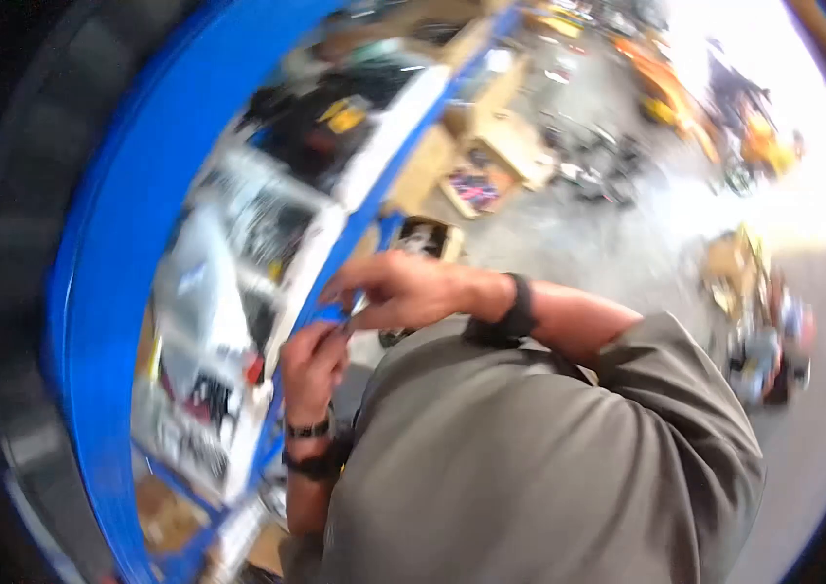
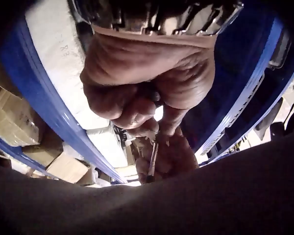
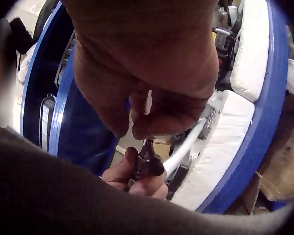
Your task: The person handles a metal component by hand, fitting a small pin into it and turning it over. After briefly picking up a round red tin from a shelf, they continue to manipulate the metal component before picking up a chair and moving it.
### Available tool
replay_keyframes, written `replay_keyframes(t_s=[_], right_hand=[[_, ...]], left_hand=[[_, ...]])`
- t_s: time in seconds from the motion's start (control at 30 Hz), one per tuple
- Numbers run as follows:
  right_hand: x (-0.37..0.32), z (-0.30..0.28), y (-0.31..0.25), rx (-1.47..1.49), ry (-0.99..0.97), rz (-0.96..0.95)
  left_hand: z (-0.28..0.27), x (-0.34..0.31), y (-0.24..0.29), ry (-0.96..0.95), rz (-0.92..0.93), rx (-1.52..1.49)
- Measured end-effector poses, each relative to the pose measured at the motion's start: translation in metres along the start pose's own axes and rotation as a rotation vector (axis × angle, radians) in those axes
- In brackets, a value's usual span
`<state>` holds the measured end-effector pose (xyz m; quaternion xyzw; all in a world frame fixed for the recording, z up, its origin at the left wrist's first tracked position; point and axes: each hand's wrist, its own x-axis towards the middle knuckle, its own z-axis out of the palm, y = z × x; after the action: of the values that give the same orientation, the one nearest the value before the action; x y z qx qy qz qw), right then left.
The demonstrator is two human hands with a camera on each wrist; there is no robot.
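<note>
My left hand (image 1: 311, 365) grips a small dark metal piece (image 3: 149, 164) with a rounded, knobbed end. In the right wrist view it stands up from between the thumb and fingers, narrowing toward the top. Close above it, my right hand (image 1: 408, 292) has curled fingers that pinch its narrow end. From the left wrist, a slim shiny shaft (image 2: 154, 159) shows in front of the right hand (image 2: 174, 154), and a dark tip shows in the left palm. The piece's exact kind cannot be made out. Both hands meet in front of the body, beside the shelving.
Blue-framed shelving (image 1: 107, 263) with white foam edging (image 3: 225, 147) runs along the left, filled with bags and parts. Cardboard boxes (image 2: 14, 117) sit on a lower level. An open wooden box (image 1: 476, 185) and several machine parts (image 1: 598, 165) stand on the floor behind the hands.
</note>
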<state>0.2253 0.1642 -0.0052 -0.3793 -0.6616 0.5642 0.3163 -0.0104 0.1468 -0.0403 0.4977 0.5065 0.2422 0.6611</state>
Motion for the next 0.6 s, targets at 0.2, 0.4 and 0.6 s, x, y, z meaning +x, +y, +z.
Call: replay_keyframes(t_s=[0.2,0.4,0.6], right_hand=[[-0.031,0.04,0.029,-0.196,0.21,-0.129],[-0.063,0.04,0.017,0.055,0.232,0.081],[-0.107,0.019,0.02,0.258,0.343,0.138]], left_hand=[[-0.014,0.012,-0.019,-0.322,-0.067,-0.249],[0.01,0.016,-0.013,-0.361,0.04,-0.218],[0.07,0.017,0.007,-0.2,0.096,-0.173]])
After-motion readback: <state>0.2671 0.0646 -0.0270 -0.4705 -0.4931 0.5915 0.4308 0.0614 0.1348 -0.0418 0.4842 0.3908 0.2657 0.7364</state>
